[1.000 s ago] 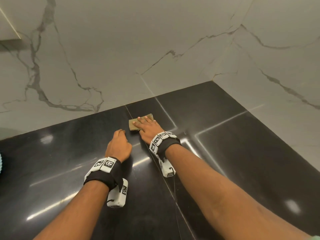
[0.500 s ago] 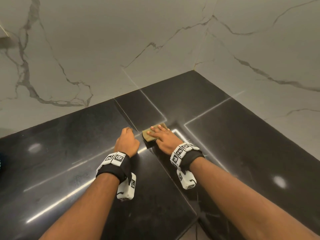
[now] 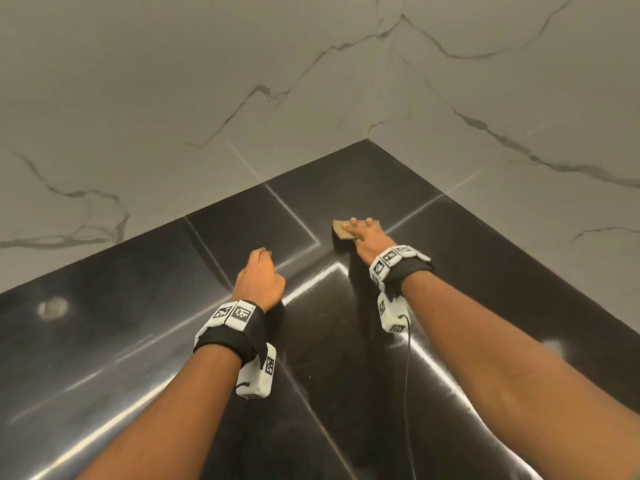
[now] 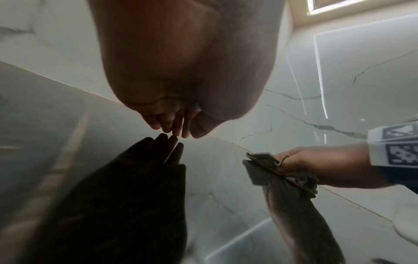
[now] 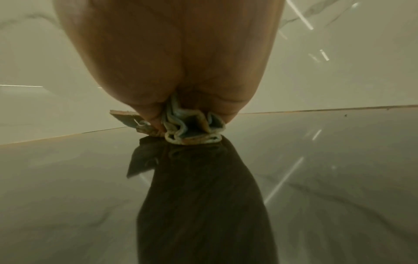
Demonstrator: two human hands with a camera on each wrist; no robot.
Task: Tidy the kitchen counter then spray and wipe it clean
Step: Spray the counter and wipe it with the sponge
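Note:
A folded tan cloth (image 3: 340, 229) lies on the glossy black counter (image 3: 138, 323), a short way in front of the back corner. My right hand (image 3: 367, 235) lies over it and holds it against the surface. The left wrist view shows the cloth (image 4: 262, 159) bunched under that hand (image 4: 316, 166), with the fingers curled over its edge. In the right wrist view, folds of the cloth (image 5: 194, 128) stick out from under the palm. My left hand (image 3: 259, 275) is to the left and nearer me, fingers curled, holding nothing. Its fingertips (image 4: 174, 128) touch the counter.
White marble-veined walls (image 3: 207, 81) meet in a corner just behind the cloth and bound the counter at the back and right. The dark surface mirrors both arms and bright light strips. A cable hangs from the right wrist camera (image 3: 393, 315).
My right hand has slid the cloth to the right and away, toward the corner. The left hand has stayed curled on the counter, and the gap between the hands has widened.

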